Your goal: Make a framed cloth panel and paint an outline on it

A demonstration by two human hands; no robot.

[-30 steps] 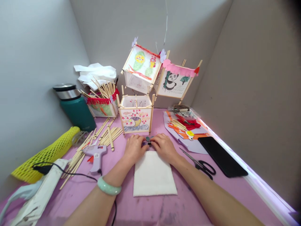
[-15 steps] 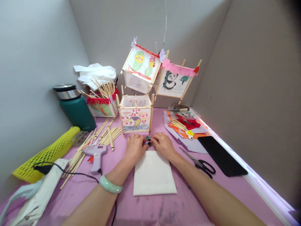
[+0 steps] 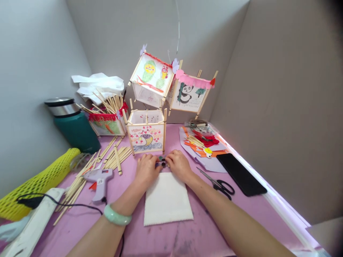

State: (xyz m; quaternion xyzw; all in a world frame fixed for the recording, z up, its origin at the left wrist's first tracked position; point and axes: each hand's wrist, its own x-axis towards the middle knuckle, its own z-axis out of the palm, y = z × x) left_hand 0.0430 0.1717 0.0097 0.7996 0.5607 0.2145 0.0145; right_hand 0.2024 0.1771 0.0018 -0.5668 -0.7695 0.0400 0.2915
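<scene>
Left grip (image 3: 148, 167) and right grip (image 3: 177, 165), fingers curled, flank small dark pieces (image 3: 163, 165) (from my remote post I cannot tell whether either pinches one), presumably to steady them; the white sheet (image 3: 168, 201) lies just behind both, probably for ready reach.

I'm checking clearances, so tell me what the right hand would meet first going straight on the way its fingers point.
Most likely the small dark pieces just ahead of the right hand, perhaps touching it; contact and depth are unclear. Past them lies the left hand.
</scene>
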